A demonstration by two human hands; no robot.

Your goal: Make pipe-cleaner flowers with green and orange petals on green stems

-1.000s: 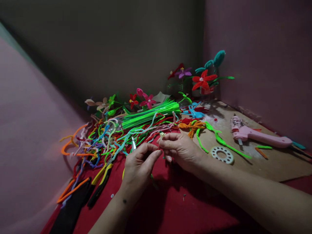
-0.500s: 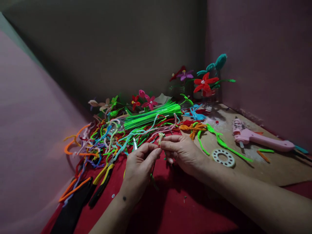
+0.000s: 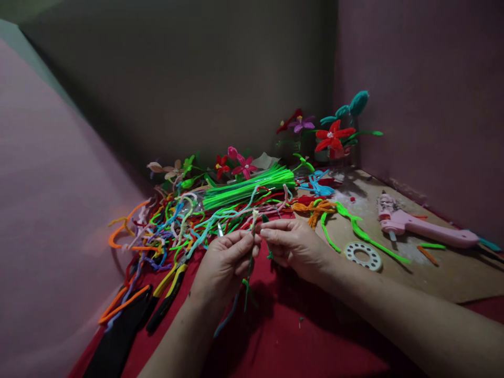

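Note:
My left hand (image 3: 224,260) pinches a thin dark green stem with a small cream tip (image 3: 255,214). The stem's lower end hangs below my fingers, with a bit of bright green on it. Close on the right, my right hand (image 3: 301,242) has thumb and forefinger pressed together beside the stem. Whatever is between those fingertips is too small to make out; a dark green piece (image 3: 270,254) shows by its curled fingers. Scissors (image 3: 219,229) lie partly hidden behind my left hand. Pliers with yellow and black handles (image 3: 167,296) rest to its left.
A tangle of coloured pipe cleaners (image 3: 169,226) spreads to the left, beside a bright green bundle (image 3: 248,186). Fuzzy flowers, including a red one (image 3: 334,135), stand behind. On the cardboard (image 3: 441,273) at right lie a pink glue gun (image 3: 429,229) and a holed white ring (image 3: 363,256).
The cream-tipped stem has shifted slightly left and stands more upright in my left hand. My right fingertips have drawn a little away from its tip. The whole view has shifted slightly.

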